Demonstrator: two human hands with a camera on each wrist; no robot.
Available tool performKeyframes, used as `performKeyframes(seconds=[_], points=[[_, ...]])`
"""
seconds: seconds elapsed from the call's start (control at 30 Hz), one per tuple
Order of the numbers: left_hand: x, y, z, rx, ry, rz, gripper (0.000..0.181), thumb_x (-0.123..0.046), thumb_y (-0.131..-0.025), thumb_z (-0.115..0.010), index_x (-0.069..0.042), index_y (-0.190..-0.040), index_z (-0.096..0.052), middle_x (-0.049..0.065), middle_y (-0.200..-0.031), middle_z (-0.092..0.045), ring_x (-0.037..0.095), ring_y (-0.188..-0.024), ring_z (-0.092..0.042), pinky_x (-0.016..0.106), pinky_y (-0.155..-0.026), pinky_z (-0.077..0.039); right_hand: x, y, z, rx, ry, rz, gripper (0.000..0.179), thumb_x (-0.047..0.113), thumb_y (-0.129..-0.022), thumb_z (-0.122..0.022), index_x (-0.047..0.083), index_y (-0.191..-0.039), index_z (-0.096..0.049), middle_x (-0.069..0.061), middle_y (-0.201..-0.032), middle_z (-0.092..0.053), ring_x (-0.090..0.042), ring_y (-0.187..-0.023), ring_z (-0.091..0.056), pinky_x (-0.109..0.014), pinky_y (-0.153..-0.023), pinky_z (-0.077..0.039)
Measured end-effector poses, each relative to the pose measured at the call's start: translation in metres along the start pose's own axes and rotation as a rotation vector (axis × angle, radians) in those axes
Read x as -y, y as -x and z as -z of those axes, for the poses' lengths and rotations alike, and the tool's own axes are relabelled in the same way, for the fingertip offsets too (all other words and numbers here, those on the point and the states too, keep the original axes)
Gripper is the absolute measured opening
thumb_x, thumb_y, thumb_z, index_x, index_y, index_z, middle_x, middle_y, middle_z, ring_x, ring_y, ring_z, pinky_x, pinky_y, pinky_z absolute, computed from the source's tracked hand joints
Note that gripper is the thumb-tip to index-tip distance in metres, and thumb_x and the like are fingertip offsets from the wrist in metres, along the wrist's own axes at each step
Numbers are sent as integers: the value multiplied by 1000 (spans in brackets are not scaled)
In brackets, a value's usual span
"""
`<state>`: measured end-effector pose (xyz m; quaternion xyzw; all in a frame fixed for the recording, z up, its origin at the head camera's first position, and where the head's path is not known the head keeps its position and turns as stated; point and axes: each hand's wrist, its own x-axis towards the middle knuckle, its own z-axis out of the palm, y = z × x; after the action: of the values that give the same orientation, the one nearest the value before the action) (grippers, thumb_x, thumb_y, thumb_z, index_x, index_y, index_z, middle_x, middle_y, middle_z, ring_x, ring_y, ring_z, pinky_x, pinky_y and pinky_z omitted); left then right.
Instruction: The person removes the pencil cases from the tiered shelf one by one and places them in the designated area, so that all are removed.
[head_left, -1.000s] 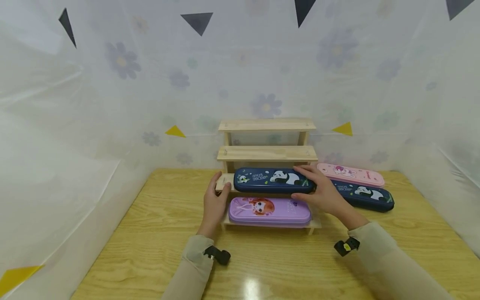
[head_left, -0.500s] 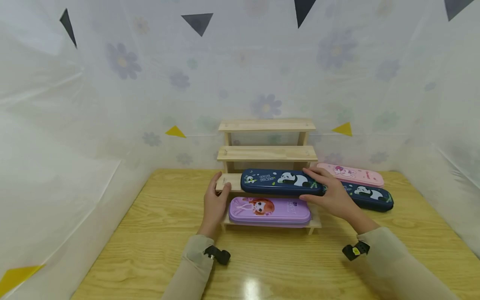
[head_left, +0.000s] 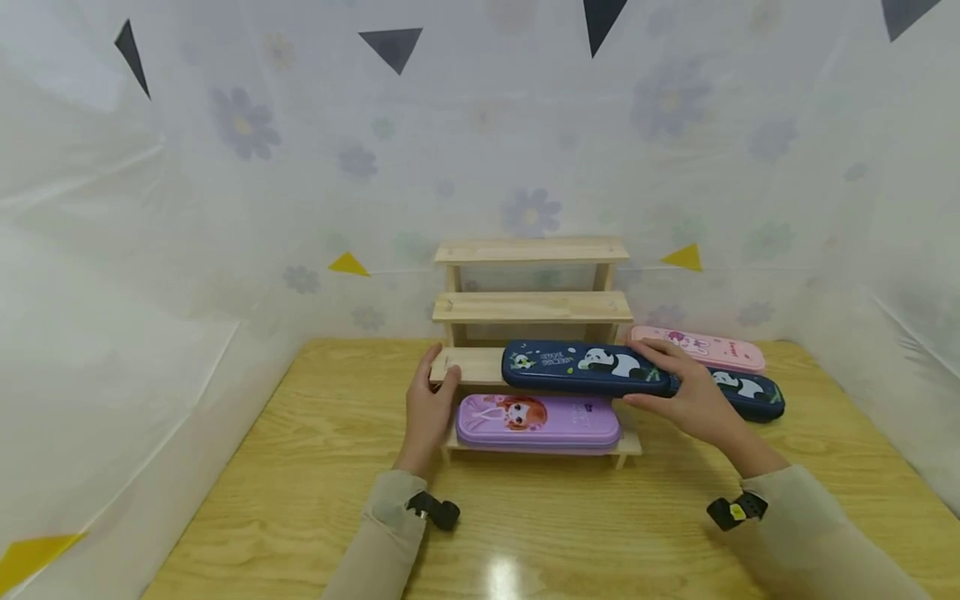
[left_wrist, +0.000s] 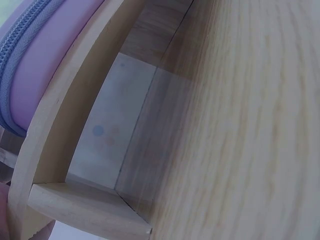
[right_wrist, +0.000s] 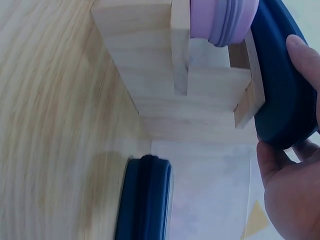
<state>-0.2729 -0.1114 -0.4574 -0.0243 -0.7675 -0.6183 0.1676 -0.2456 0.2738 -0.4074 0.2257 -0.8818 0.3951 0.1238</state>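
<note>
A navy pencil case with a panda print (head_left: pixel 577 367) lies along the second step from the bottom, and its right end sticks out past that step. My right hand (head_left: pixel 693 396) grips this end, with the thumb at the front and fingers at the back; the right wrist view shows the hand (right_wrist: pixel 295 185) round the case's end. My left hand (head_left: pixel 431 412) holds the left end of the same step of the wooden stand (head_left: pixel 472 365). On the lowest step sits a purple pencil case (head_left: pixel 540 422) with a girl print.
Right of the stand, a second navy panda pencil case (head_left: pixel 753 396) and a pink pencil case (head_left: pixel 731 352) lie on the wooden table (head_left: pixel 525 508). Two bare upper steps rise behind, including the top step (head_left: pixel 532 249). A flowered white sheet (head_left: pixel 300 167) hangs at the back.
My right hand has slid the navy pencil case to the right along its step, baring more of the step's left part. The left hand stays at the stand's left end.
</note>
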Motion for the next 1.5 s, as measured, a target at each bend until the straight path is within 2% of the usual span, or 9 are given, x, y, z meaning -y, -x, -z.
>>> performKeyframes(seconds=[0.3,0.53,0.7,0.77,0.87,0.93,1.0,1.27,1.5], points=[[2,-1,2,6,1,-5,55,-42,-98,-59,-25,-149,-44,2,-151,-42,26,-114,-58,46,-99,-45,0,12,12,-5,21,-70,79,28,-82,-82,26,-151,-43,-14,-151,-37,-47,-136,-30,-73,-96,-31],[0,0,4,17,5,-18,57,-39,-99,-59,-19,-150,-43,2,-153,-39,27,-123,-52,50,-102,-42,-9,21,18,-39,32,-48,79,23,-81,-83,27,-150,-44,-14,-150,-39,-47,-136,-30,-73,-94,-31],[4,-2,3,15,0,-14,59,-42,-98,-60,-20,-150,-43,0,-152,-40,26,-114,-58,48,-99,-45,-10,28,23,-60,56,-75,81,23,-80,-84,25,-151,-44,-13,-148,-39,-45,-134,-32,-70,-93,-34],[4,-2,3,17,1,-14,58,-42,-98,-59,-20,-150,-43,1,-152,-41,27,-106,-61,48,-96,-46,-11,30,26,-70,69,-73,81,22,-81,-84,24,-151,-43,-14,-149,-39,-46,-133,-33,-66,-92,-37],[4,-2,3,23,8,-17,58,-42,-99,-59,-21,-150,-43,2,-153,-40,29,-102,-62,50,-94,-47,-13,35,30,-84,88,-81,81,22,-81,-84,24,-151,-43,-14,-150,-38,-47,-130,-34,-39,-94,-42],[3,-1,3,26,15,-18,58,-42,-99,-59,-21,-151,-42,3,-153,-40,29,-101,-61,51,-93,-47,-16,38,32,-96,91,-93,81,21,-81,-84,26,-150,-44,-14,-151,-38,-45,-129,-36,-19,-89,-38],[4,-1,3,26,16,-17,58,-42,-99,-59,-20,-151,-42,2,-153,-39,29,-102,-61,51,-94,-47,-18,41,35,-105,91,-104,81,20,-80,-84,28,-150,-44,-12,-150,-39,-44,-128,-37,-6,-81,-31],[3,-1,2,15,0,-8,58,-40,-99,-59,-19,-150,-43,0,-151,-41,26,-100,-61,47,-93,-48,-24,54,45,-114,83,-119,81,16,-83,-82,27,-152,-41,-10,-150,-36,-39,-123,-37,-2,-78,-33],[2,-1,2,5,-5,-9,57,-38,-99,-60,-19,-150,-43,1,-151,-43,26,-106,-60,46,-96,-47,-27,64,55,-101,62,-146,82,17,-85,-79,26,-154,-36,-19,-156,-26,-55,-127,-33,-1,-76,-34]])
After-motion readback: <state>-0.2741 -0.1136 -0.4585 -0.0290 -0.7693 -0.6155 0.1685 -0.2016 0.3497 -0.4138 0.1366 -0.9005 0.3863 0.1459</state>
